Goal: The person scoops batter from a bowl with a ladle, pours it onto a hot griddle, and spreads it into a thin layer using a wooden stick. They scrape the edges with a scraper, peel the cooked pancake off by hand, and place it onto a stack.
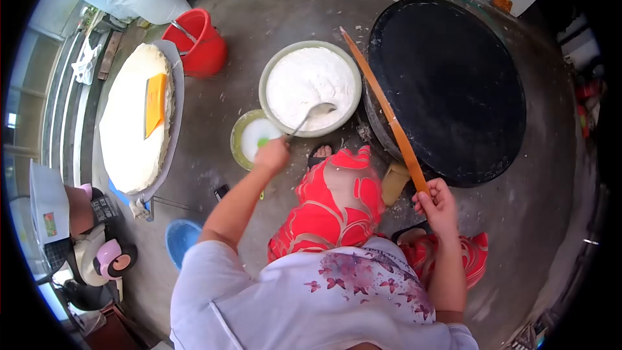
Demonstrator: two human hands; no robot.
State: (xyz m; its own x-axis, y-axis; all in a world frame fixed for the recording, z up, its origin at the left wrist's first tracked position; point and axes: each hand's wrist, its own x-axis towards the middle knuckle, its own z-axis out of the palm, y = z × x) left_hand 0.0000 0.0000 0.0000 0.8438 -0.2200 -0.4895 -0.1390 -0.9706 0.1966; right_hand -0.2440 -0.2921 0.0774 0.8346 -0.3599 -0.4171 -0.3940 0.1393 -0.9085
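My left hand (272, 156) is closed round the handle of a metal ladle (320, 110). The ladle's head rests on the white, thick batter-like mass (310, 81) in a large pale bowl (264, 94). Just under that hand stands a smaller yellow-green bowl (239, 154) of white liquid with a bright green piece in it. Between the fingers of my right hand (438, 207) is the near end of a long flat wooden stick (387, 111). It slants up and away along the left edge of a big round black griddle (447, 91), whose dark surface is bare.
At the left, a stack of pale round flatbreads (129, 123) on a tray carries a yellow scraper (155, 105). Behind it stands a red bucket (210, 48). A blue basin (181, 241) is by my left elbow, and a brown block (394, 183) beside the griddle.
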